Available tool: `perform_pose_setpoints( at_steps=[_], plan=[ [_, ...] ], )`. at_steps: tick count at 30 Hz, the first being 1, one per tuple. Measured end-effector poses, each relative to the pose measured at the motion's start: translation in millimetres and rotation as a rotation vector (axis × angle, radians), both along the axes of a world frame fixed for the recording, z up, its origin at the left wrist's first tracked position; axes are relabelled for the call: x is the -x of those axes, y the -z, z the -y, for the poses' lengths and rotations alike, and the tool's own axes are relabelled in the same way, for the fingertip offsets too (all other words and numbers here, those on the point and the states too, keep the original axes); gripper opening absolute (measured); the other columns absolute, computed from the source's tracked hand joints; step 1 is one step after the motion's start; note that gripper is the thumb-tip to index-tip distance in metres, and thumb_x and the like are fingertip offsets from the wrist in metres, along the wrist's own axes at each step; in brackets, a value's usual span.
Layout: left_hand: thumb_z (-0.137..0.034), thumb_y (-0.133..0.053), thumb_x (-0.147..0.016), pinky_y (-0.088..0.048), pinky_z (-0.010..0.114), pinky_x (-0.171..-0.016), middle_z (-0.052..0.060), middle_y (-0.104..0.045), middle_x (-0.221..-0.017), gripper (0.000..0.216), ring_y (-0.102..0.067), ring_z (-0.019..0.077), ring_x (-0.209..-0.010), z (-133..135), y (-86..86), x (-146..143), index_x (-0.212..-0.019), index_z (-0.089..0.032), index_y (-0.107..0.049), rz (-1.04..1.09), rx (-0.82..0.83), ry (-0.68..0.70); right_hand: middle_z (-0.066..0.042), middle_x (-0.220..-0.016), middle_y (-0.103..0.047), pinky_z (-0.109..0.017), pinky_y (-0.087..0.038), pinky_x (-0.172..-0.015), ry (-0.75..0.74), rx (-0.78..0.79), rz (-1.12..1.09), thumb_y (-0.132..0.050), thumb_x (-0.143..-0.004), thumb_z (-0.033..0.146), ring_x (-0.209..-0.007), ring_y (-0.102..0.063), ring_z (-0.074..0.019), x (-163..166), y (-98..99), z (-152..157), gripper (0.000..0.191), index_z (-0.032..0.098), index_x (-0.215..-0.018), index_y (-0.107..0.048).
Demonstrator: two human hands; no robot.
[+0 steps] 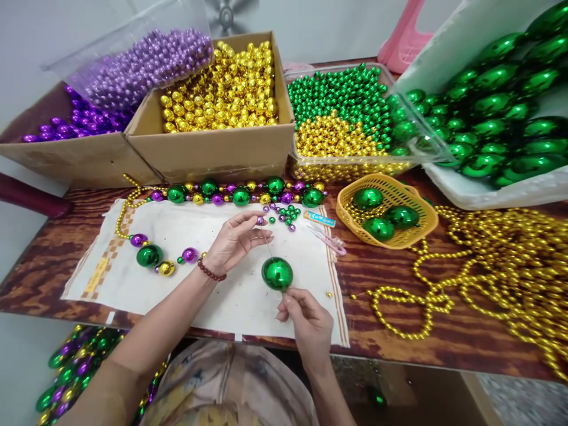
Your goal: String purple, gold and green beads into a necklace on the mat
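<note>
My left hand (pixel 237 239) is raised over the white cloth (pixel 177 293), pinching a small purple bead (pixel 260 220) between thumb and fingertip. From there a thin string (pixel 267 239) slants down to a large shiny green bead (pixel 277 273). Thumb and finger of my right hand (pixel 308 319) are closed at the underside of that green bead; the exact grip is partly hidden. Left of my hands, a partly strung bead garland (pixel 149 255) of gold, purple and green lies on the cloth. Small loose green and purple beads (pixel 288 214) are scattered just beyond my left hand.
Cardboard boxes of purple beads (pixel 104 121) and gold beads (pixel 231 89) stand behind, beside a clear tub (pixel 346 158). A yellow basket (pixel 341 216), pink-handled snips (pixel 331 239) and heaped gold bead strands (pixel 510 266) lie right. A finished-looking strand (pixel 242 196) crosses the cloth's back edge.
</note>
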State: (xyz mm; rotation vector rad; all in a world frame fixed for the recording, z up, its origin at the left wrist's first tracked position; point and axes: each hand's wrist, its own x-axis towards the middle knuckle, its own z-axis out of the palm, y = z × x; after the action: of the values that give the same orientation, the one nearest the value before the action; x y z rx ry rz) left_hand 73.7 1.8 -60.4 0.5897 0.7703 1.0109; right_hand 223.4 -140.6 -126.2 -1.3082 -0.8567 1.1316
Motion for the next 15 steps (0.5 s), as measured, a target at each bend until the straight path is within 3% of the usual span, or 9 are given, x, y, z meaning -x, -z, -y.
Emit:
perform_pose_setpoints(
  at_steps=[11, 15],
  plan=[
    [-0.025, -0.083, -0.072, -0.052, 0.037, -0.088, 0.002, -0.071, -0.086, 0.030, -0.071, 0.0163, -0.078, 6, 3.9, -7, -0.098, -0.016, -0.073, -0.106, -0.040, -0.032, -0.001, -0.061, -0.066, -0.024, -0.053, -0.050, 0.027, 0.093, -0.144, -0.071, -0.082, 0.041, -0.051, -0.063, -0.0136, 13, 0.3, -13, 0.026, 0.016, -0.078, -0.067],
    [-0.027, -0.083, -0.072, -0.051, 0.029, -0.079, 0.005, -0.072, -0.085, 0.027, -0.069, 0.0163, -0.081, 13, 10.0, -13, -0.093, -0.013, -0.074, -0.176, -0.046, 0.032, -0.001, -0.063, -0.067, -0.023, -0.053, -0.052, 0.022, 0.078, -0.221, -0.072, -0.081, 0.041, -0.053, -0.064, -0.0132, 18, -0.6, -23, 0.026, 0.016, -0.078, -0.066]
  ],
)
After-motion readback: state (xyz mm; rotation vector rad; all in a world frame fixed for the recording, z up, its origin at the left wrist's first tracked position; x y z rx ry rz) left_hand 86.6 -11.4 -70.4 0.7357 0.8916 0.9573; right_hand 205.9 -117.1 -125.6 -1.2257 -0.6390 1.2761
